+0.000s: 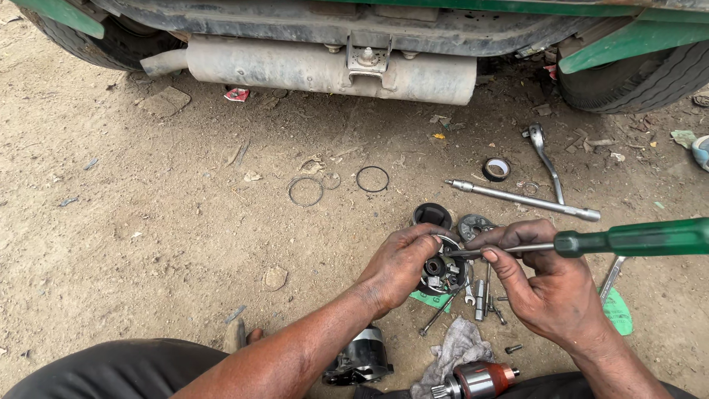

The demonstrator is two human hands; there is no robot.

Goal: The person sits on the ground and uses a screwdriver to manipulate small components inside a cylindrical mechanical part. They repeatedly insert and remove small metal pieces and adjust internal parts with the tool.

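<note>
1. Vehicle underside [413, 22] spans the top of the view, green body panels at both sides; a tyre [635, 77] at upper right
2. Silver cylindrical exhaust silencer [325, 68] hangs crosswise under the vehicle, above bare dirt ground [148, 222]
3. Left hand [402, 262] is cupped around the round motor end housing [445, 272], fingers curled over its upper rim and thumb side against its left wall; grip closed on the housing, which sits low on the ground at centre right
4. Right hand [550, 284] is closed on the metal shaft of the green-handled screwdriver [635, 239], thumb and fingertips pinching the shaft near the housing; the tip lies across the housing's open top
5. Long extension bar [524, 200] lies on the dirt just beyond the hands, a ratchet wrench [545, 155] near it
6. Armature with copper-coloured end [476, 380] and a grey rag [458, 347] lie at the bottom edge
7. Two thin rings [372, 179] rest on the dirt, well apart from the hands; a tape roll [496, 169] lies to their right
8. Loose bolts [436, 318] lie just below the housing
</note>
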